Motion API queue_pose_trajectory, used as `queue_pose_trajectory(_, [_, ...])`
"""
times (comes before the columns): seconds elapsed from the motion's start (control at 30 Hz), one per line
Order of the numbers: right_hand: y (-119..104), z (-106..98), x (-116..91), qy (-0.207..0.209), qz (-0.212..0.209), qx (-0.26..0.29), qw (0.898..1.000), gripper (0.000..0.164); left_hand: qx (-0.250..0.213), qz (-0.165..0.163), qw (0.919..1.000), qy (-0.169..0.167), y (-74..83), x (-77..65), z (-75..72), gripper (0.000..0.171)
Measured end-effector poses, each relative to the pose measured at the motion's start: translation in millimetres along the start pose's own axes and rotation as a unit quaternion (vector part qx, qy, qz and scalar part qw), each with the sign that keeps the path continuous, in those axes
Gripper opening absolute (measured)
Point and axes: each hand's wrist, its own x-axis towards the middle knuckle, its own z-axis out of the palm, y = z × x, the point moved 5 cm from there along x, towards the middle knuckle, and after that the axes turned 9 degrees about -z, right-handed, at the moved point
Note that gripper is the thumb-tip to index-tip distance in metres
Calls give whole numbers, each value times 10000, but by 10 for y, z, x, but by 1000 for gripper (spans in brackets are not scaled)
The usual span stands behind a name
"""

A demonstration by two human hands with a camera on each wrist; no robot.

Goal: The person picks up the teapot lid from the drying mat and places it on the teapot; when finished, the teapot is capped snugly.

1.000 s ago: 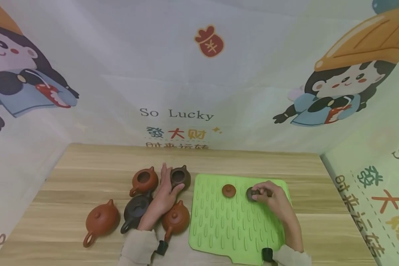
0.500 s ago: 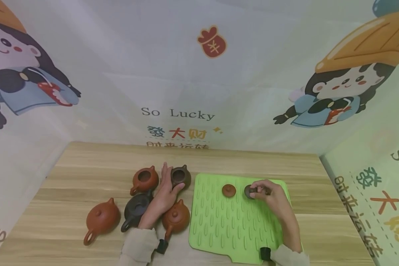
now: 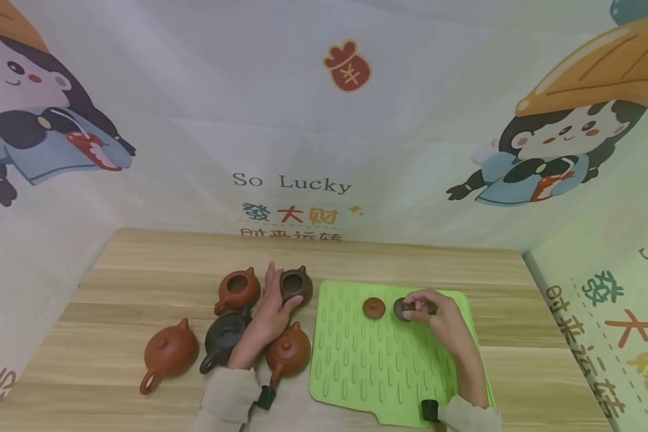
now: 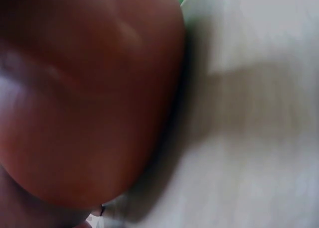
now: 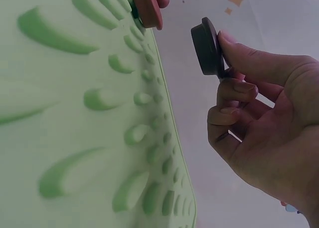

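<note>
Pale, faintly creased cloth walls in the back and both sides of the workspace, printed with cartoon children in orange hats, a red money pouch and the words "So Lucky". Before it stretches a worktop with a light wood grain running crosswise. On this lies a flat lime-green mat, round-cornered and studded with elongated raised ridges.

Pinched by its knob in the right hand is a dark lid, a smooth disc with a thicker plug beneath, held clear of the mat. Just beside it, a terracotta lid, round with a ball knob, rests on the ridges.

The left hand, fingers straight, lies along one side of a squat dark brown teapot, its thumb against the near side; the pot's round mouth gapes. The two hands are well apart.

Around the left hand sit more rounded, clay-like pots: a reddish open teapot with a short spout, a black teapot with a looped handle, and a lidded orange-brown teapot near the mat. Farther left, a broad reddish-brown teapot stands apart, its lid on.
</note>
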Motion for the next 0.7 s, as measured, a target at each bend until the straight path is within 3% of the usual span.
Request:
queue_pose_trajectory(0.23, [-71, 54, 11, -13, 48, 105, 9999, 19, -100, 196, 9997, 109, 51, -41, -15, 77])
queue_pose_trajectory(0.43, [-121, 109, 32, -29, 112, 107, 9999, 22, -79, 365, 9991, 194, -44, -3, 20, 82])
queue_pose_trajectory(0.7, [-206, 270, 100, -92, -80, 162, 9998, 18, -47, 308, 9993, 197, -51, 4, 26, 81])
